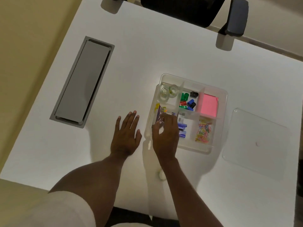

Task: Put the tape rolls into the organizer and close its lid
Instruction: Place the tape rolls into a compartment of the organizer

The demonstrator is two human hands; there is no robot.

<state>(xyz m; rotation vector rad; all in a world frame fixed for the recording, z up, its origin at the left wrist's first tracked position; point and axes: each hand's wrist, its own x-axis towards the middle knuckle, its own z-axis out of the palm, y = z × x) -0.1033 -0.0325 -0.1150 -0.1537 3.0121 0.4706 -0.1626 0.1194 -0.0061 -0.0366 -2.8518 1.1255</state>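
Observation:
The clear plastic organizer (pixel 219 95) sits open on the white desk, split into several compartments. Three clear tape rolls (pixel 168 92) lie in its far-left compartment. A small pale object, possibly another roll (pixel 161 175), rests on the desk beside my right forearm. The clear lid (pixel 255 141) lies flat on the desk to the right of the organizer. My right hand (pixel 165 133) hovers over the near-left compartment with fingers curled; a pale patch shows between thumb and fingers, and I cannot tell whether it is a held object. My left hand (pixel 127 133) lies flat and open on the desk left of the organizer.
Other compartments hold coloured binder clips (pixel 186 100), a pink sticky-note pad (pixel 207 104), coloured paper clips (pixel 203 130) and blue boxes (pixel 182 126). A grey cable hatch (pixel 82 81) is set into the desk at left. A black chair (pixel 236 17) stands at the far edge.

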